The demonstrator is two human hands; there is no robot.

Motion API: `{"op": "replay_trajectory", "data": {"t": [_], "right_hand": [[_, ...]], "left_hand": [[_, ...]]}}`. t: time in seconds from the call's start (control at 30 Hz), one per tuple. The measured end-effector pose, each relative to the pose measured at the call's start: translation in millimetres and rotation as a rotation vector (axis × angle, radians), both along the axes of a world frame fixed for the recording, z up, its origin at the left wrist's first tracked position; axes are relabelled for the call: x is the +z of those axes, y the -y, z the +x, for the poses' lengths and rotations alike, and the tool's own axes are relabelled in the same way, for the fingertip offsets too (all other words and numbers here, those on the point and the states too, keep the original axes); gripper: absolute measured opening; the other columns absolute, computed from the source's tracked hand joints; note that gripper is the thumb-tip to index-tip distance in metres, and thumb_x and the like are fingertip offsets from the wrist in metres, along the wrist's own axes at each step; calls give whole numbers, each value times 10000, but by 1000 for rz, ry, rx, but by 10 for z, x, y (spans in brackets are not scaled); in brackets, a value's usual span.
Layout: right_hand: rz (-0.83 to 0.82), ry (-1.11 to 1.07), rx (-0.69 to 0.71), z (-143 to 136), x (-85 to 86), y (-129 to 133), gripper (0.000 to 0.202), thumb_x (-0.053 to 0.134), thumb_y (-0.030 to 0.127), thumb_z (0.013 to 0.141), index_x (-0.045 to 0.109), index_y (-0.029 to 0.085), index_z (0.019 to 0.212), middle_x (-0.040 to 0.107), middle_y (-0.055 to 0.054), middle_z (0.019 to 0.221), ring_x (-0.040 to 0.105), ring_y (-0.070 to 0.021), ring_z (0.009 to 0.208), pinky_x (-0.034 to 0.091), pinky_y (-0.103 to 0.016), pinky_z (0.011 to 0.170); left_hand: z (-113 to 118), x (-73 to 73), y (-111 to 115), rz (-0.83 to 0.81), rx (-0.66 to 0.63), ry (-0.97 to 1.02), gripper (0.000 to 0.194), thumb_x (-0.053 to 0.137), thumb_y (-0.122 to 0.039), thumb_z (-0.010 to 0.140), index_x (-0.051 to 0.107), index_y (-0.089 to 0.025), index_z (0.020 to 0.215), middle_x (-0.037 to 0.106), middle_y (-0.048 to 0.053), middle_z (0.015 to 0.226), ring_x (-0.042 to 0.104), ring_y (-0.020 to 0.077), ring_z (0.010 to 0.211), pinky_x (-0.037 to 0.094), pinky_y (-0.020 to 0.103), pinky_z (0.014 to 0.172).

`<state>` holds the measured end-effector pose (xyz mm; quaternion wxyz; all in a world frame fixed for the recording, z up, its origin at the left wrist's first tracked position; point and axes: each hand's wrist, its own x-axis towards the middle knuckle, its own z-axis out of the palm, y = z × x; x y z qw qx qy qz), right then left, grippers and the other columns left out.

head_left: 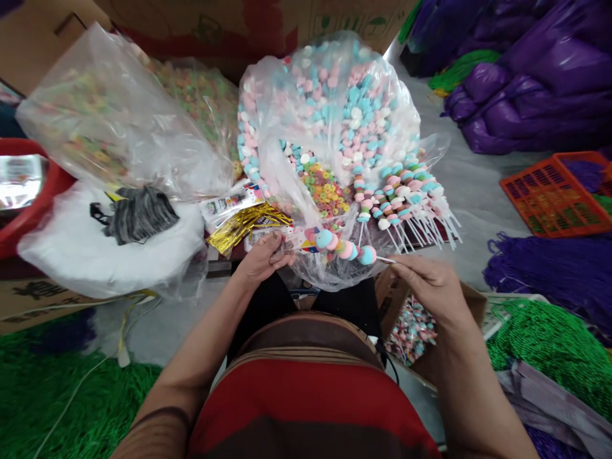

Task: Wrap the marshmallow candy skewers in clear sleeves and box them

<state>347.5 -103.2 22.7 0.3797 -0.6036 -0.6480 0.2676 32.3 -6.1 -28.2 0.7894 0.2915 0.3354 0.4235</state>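
Here candy skewer (345, 248) spans between left hand (262, 258) and right hand (425, 277).

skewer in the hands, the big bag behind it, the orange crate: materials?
Skewer: thin white stick, plastic or paper by the look, threaded with matte pastel pieces, likely marshmallow or soft candy. Right hand pinches the stick, left hand the other end.
Bag: clear thin plastic film, glossy, wrinkled.
Crate: rigid orange moulded plastic, lattice walls.
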Motion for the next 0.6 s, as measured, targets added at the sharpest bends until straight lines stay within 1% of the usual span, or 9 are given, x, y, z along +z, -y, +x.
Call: {"op": "replay_trajectory", "data": {"t": [0.07,0.17,0.23,0.3,0.37,0.47,0.53,0.6], "right_hand": [[29,43,3,35,27,5,280,699,487,911,840,247,942,827,-53,859,772,-218,742,628,-331,718],[28,72,-8,68,76,30,284,688,492,922,837,254,965,833,-57,906,787,-230,790,640,-340,762],[24,99,-16,76,102,55,293,681,504,926,832,259,976,831,-49,893,784,-223,778,639,-332,762],[32,120,-25,75,115,81,289,678,507,928,825,263,970,828,-42,890,779,-218,784,634,-332,784],[47,114,-42,64,111,102,264,676,493,932,818,271,956,825,-34,896,773,-215,802,628,-340,810],[58,86,-58,30,75,123,223,675,463,934,815,290,938,816,-24,880,760,-214,798,620,-350,793],[78,95,-73,6,35,134,209,681,457,927,819,300,923,810,-25,868,751,-221,795,614,-364,778],[106,118,-98,-10,-9,149,202,686,454,922,824,306,919,808,-29,878,750,-230,816,611,-382,796]], "left_hand": [[-27,-10,-23,15,-21,-49,595,921,-636,564,546,-177,613,331,-130,350,305,31,295,407,198,407],[-75,-5,-54,88,-101,-138,609,871,-690,609,573,-159,627,542,-46,421,340,27,307,243,162,351],[-100,9,-67,140,-166,-183,613,834,-709,650,588,-149,626,642,13,490,341,21,309,200,160,346],[-115,19,-75,160,-194,-208,605,823,-709,663,601,-148,622,656,26,499,354,27,312,213,162,345],[-116,22,-76,166,-191,-219,596,831,-708,650,622,-151,624,645,25,493,387,41,324,231,166,342],[-98,39,-63,198,-207,-216,581,824,-702,664,660,-146,625,634,36,504,390,46,332,221,180,337],[-76,85,-46,202,-231,-219,537,831,-656,690,690,-141,636,621,32,511,378,46,328,195,191,339],[-53,163,-28,173,-253,-232,445,854,-565,715,735,-137,696,599,14,520,388,53,330,181,199,345]]}}
